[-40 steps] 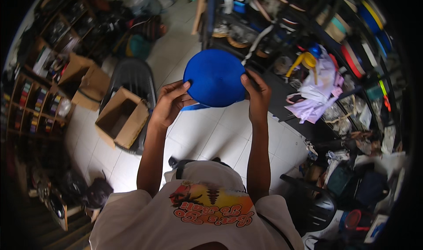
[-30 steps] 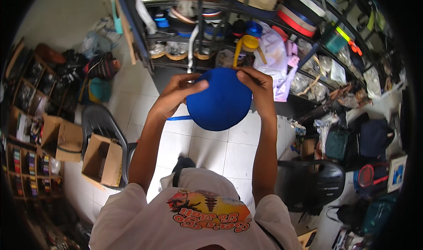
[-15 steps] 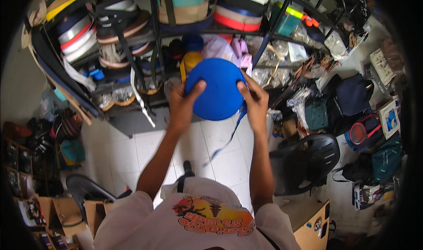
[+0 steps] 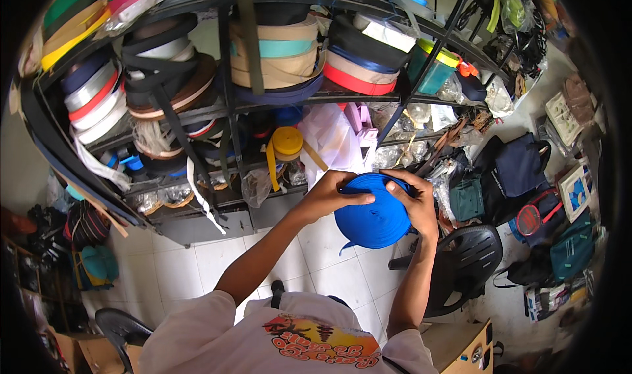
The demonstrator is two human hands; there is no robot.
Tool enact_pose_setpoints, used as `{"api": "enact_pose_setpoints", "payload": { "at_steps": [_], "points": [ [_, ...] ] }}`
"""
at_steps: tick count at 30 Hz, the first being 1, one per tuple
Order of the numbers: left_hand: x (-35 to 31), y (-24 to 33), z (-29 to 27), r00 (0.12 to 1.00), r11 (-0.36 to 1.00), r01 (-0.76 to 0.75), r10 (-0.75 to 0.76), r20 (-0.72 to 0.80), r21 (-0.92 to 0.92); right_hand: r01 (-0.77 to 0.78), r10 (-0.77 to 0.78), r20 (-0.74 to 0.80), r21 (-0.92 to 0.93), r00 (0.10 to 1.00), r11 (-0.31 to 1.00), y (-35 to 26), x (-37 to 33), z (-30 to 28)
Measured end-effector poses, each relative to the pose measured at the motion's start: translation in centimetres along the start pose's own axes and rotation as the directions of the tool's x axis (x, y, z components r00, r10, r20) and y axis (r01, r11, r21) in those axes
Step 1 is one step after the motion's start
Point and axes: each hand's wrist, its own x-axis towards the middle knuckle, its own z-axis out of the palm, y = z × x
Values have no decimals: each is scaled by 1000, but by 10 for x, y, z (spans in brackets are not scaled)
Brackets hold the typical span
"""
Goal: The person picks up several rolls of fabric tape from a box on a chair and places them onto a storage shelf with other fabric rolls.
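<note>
Both hands clasp a big round roll of bright blue webbing tape (image 4: 375, 213), held up in the air in front of the person's chest. Left hand (image 4: 329, 196) wraps over the roll's upper left edge, fingers curled across its top; right hand (image 4: 415, 203) grips the upper right edge, thumb and fingers pressed onto the blue coil. A short loose tail of the tape hangs from the roll's lower left edge. The roll is carried by nothing but the hands, over a white tiled floor (image 4: 191, 262), just in front of the lower shelf of a dark metal rack (image 4: 227, 104) stacked with coils of strap in beige, black, red and teal. A yellow tape roll (image 4: 288, 142) sits on the rack above the left hand. A black plastic chair (image 4: 471, 262) stands just right of the right forearm.
</note>
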Motion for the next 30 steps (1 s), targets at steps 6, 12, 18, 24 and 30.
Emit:
{"api": "enact_pose_setpoints", "payload": {
  "at_steps": [6,12,18,24,30],
  "points": [
    [32,12,24,944,989,-143,121,-308,-49,44,-30,-381,27,924,999,19,-2,-16],
    [71,5,58,849,963,-270,230,-475,-15,64,2,-575,94,818,993,44,13,-46],
    [118,26,88,898,960,-263,280,-339,96,101,18,-448,241,894,965,64,17,-128],
    [166,39,138,876,962,-249,275,-397,115,235,-84,-468,275,880,932,111,24,-202],
    [209,12,183,624,917,-391,331,-708,85,318,-138,-478,319,867,893,120,49,-211]
  ]
}}
